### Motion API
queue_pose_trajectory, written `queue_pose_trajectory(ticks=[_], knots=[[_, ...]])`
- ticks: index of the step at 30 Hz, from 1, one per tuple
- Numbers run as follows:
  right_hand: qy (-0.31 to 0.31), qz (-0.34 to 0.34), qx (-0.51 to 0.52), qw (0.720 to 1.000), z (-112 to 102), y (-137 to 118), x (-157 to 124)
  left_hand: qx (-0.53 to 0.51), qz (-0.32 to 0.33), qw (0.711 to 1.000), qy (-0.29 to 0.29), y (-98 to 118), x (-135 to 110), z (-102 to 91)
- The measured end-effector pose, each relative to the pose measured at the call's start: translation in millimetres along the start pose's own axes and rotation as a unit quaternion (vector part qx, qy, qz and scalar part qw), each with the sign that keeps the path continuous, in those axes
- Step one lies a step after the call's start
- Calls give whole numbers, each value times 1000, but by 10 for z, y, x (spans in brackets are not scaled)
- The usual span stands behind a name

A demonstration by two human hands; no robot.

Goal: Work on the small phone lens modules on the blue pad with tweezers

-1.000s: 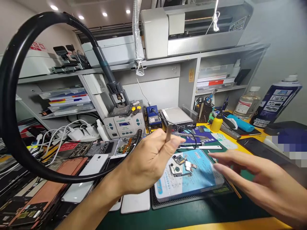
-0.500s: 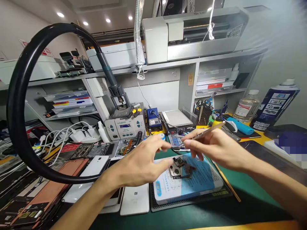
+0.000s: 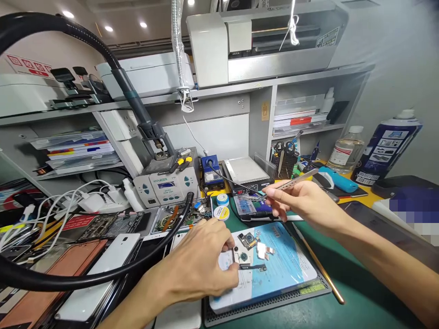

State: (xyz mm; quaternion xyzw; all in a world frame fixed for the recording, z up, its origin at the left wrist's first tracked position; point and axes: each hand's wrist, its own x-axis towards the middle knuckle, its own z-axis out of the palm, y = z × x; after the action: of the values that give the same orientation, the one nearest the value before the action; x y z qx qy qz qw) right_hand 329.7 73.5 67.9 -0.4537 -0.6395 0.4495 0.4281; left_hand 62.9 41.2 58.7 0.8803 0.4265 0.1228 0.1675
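My left hand [image 3: 200, 260] rests on the left end of a white and blue pad [image 3: 288, 269], fingers curled and pinched at a small camera module [image 3: 244, 257] with its flex cable. Two more small camera parts [image 3: 247, 239] and a metal piece [image 3: 263, 249] lie beside it on the pad. My right hand [image 3: 305, 201] is raised above the pad's far edge, closed on metal tweezers [image 3: 284, 185] whose tips point left. The pad lies on a black ribbed mat [image 3: 274, 301].
A thick black hose [image 3: 113, 269] loops across the left, over phone backs and boards. A rework station [image 3: 164, 183], small solder tins [image 3: 222, 199], a blue spray can [image 3: 387, 146], a bottle [image 3: 346, 151] and a thin stick [image 3: 318, 265] surround the green mat.
My left hand dropped from near the right hand down onto the pad and closed on the camera module. My right hand lifted slightly with the tweezers. The view shifted left.
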Motion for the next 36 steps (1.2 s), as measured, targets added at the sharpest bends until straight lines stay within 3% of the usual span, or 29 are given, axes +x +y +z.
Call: queue_pose_trajectory(ticks=[9, 13, 22, 28, 30, 32, 36], knots=[[-18, 20, 0, 1000, -24, 3, -35, -31, -65, 997, 39, -361, 8, -91], [-34, 32, -18, 999, -3, -47, -75, -41, -64, 996, 38, -373, 59, 1], [3, 26, -23, 999, -44, -28, -37, -65, -58, 996, 17, -374, 67, 26], [-15, 25, -44, 999, 158, -57, -243, -74, -60, 995, -5, -390, -7, -38], [-26, -34, -130, 991, 279, -22, -359, -70, -56, 996, -18, -398, -62, -79], [-18, -184, -231, 955, 390, 57, -458, -63, -51, 996, -30, -411, -127, -111], [-119, -325, -283, 894, 514, 259, -564, -44, -52, 997, -37, -445, -229, -115]])
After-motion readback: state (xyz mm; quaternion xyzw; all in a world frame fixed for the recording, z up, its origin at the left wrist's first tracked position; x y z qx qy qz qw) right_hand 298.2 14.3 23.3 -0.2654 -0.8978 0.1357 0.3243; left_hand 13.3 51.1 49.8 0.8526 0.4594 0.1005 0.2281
